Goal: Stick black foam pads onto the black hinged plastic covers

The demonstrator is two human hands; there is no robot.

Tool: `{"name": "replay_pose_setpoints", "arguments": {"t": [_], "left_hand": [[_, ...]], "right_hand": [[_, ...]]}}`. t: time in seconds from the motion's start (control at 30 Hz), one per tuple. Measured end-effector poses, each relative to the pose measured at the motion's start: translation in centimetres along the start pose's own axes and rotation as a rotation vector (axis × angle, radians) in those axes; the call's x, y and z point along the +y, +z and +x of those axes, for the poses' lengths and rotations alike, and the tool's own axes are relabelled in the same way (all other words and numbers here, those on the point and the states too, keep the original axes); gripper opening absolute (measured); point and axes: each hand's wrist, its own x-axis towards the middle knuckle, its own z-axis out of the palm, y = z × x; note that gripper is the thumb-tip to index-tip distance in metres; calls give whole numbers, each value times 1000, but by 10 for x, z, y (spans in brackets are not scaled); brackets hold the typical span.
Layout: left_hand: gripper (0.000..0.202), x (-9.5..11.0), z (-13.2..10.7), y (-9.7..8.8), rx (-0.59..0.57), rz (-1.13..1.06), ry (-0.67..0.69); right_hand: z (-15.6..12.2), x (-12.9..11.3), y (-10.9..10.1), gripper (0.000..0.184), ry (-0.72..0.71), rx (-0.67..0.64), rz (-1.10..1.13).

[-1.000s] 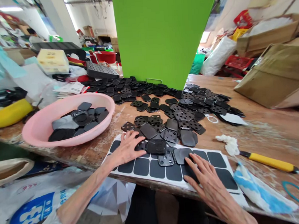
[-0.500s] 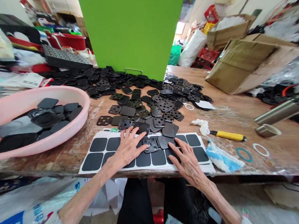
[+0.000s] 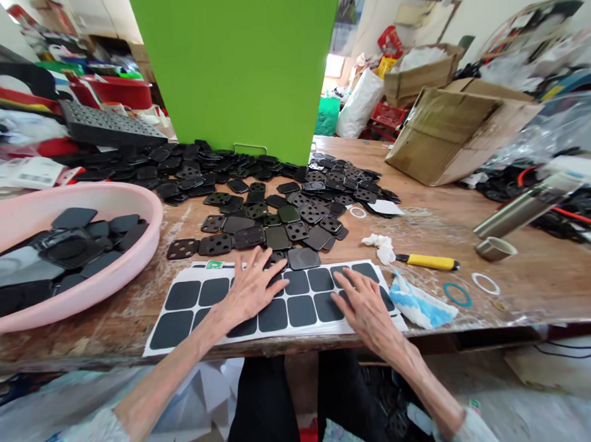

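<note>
With fingers spread, the left hand (image 3: 250, 292) and right hand (image 3: 367, 304) lie over the sheet of black squares (image 3: 287, 315) at the table's (image 3: 534, 286) near edge — a hard pull could slide it off.

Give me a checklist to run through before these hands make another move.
1. Sheet of dark squares lying flat: ok where visible.
2. Left hand free: ok; spread over the sheet, nothing seen in its grasp, fingertips near loose black pieces.
3. Right hand free: ok; fingers spread over the sheet's right part, nothing seen in its grasp.
4. Every square in sight: not ok; both hands cover some.
5. Pink basin apart from the sheet: ok; bare tabletop between.
6. Blue-and-white cloth off the sheet: cannot tell; it lies right at the sheet's right end.
</note>
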Motion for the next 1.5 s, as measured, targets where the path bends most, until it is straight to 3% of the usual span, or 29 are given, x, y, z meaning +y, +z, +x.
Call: {"name": "replay_pose_setpoints", "arguments": {"t": [0.07, 0.2, 0.37, 0.47, 0.6, 0.73, 0.87, 1.0, 1.13, 1.3, 1.5], "left_hand": [[42, 1, -4, 4, -37, -14, -14], [42, -1, -21, 3, 81, 54, -57], [51, -15, -68, 0, 78, 97, -40], [51, -34, -81, 0, 49, 77, -55], [49, -43, -78, 0, 32, 71, -46], [49, -22, -78, 9, 83, 109, 12], [52, -5, -81, 19, 107, 110, 84], [53, 4, -76, 18, 192, 117, 82], [47, 39, -58, 18, 268, 55, 111], [41, 85, -39, 33, 154, -42, 166], [40, 89, -43, 43, 138, -55, 116]], "right_hand": [[-19, -7, 4, 38, 14, 24, 0], [-35, -9, 3, 39, 5, 8, 63], [-48, 46, -15, 37, 152, 85, 35], [-56, 67, -22, 35, 195, 107, -16], [-61, 50, -25, 31, 181, 75, -57], [-61, 33, -22, 34, 216, 44, -14], [-53, 41, -22, 35, 292, 46, 21], [-52, 47, -26, 33, 250, 22, 81], [-54, 44, -31, 25, 195, 34, 49], [-37, 31, -33, 25, 54, -56, 103], [-16, 32, -32, 26, -48, -215, 218]]}}
